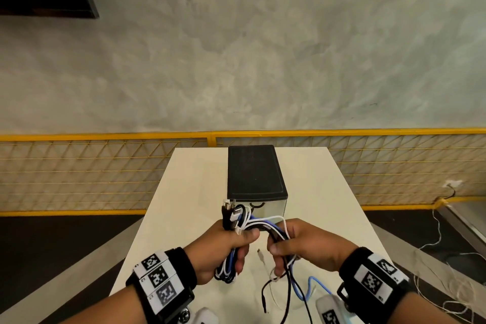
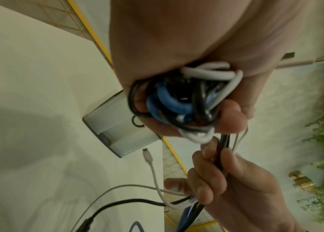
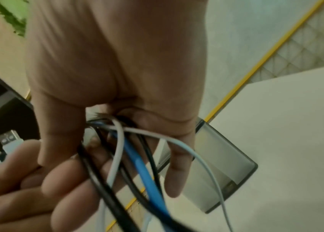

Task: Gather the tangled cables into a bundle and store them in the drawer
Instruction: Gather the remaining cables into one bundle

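Note:
My left hand (image 1: 231, 242) grips a folded bundle of black, white and blue cables (image 1: 236, 218), plugs sticking up above the fist. In the left wrist view the looped cables (image 2: 179, 103) fill that fist. My right hand (image 1: 292, 242) holds the strands running out of the bundle (image 3: 129, 158), fingers curled round them. Loose cable tails (image 1: 294, 289) hang from it onto the white table (image 1: 189, 192). A small drawer box with a black top (image 1: 253, 173) stands just behind the hands; its front is mostly hidden by them, and the drawer looks closed.
A white plug end (image 2: 147, 155) lies on the table between the hands. A yellow mesh fence (image 1: 79, 173) runs behind the table. Thin white wires (image 1: 447, 284) trail on the floor to the right. The table drops off on both sides.

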Tool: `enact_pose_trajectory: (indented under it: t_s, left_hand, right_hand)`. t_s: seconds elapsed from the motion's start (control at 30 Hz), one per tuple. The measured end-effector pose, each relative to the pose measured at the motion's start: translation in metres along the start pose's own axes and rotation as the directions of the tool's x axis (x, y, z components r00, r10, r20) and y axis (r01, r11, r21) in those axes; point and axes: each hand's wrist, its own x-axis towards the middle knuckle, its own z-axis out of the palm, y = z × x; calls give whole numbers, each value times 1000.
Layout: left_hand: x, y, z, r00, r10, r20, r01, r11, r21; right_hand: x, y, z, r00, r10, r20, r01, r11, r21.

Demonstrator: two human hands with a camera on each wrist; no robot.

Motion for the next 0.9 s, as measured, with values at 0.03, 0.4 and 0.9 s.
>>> enact_pose_trajectory:
  t_s: [0.03,0.4,0.9]
  left_hand:
    - [1,-2,1,1000,-3,-20,3,1000,-18]
    - [20,12,26,974,38,-221,-95,963,-253]
    - [11,-2,34,988,87,-130,-110,977,-184]
  right_hand:
    - [-1,2,0,999,-8,-44,9,1000,5]
    - [16,-23,30,810,-163,-563,229,972,48]
    - [8,-31,57,968,27,-249,96,878,468]
